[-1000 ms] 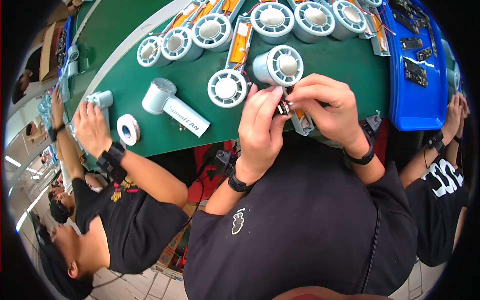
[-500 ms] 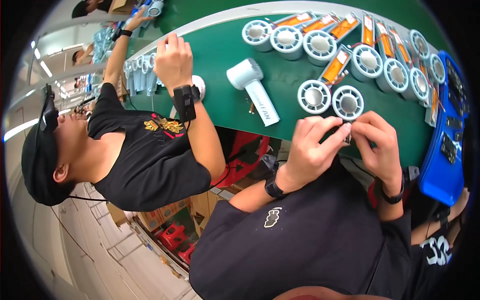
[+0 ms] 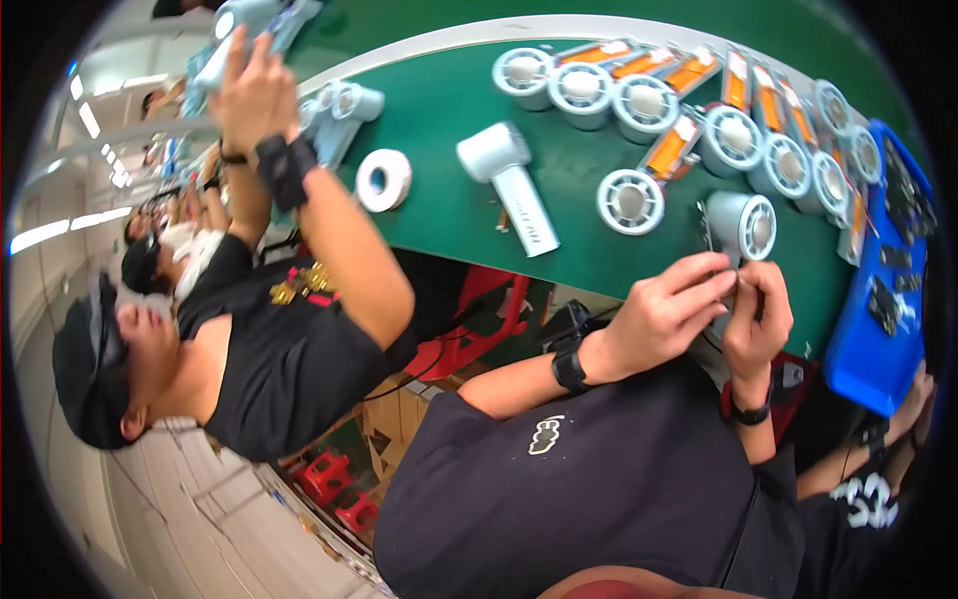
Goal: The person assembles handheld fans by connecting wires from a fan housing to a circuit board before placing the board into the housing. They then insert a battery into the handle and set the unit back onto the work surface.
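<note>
Left hand and right hand meet, fingers curled, at the near side of a fan by the table's front edge; their grip is hidden, I cannot tell. Green surface stretches leftward; rightward stands a tray.

Nearest fan unit right of tape roll, left of tray

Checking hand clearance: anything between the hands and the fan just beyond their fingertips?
Nothing visible. The left hand and right hand meet right at the near side of the fan. The blue tray is off to the right, not between. What the fingertips pinch is too hidden to tell.
</note>
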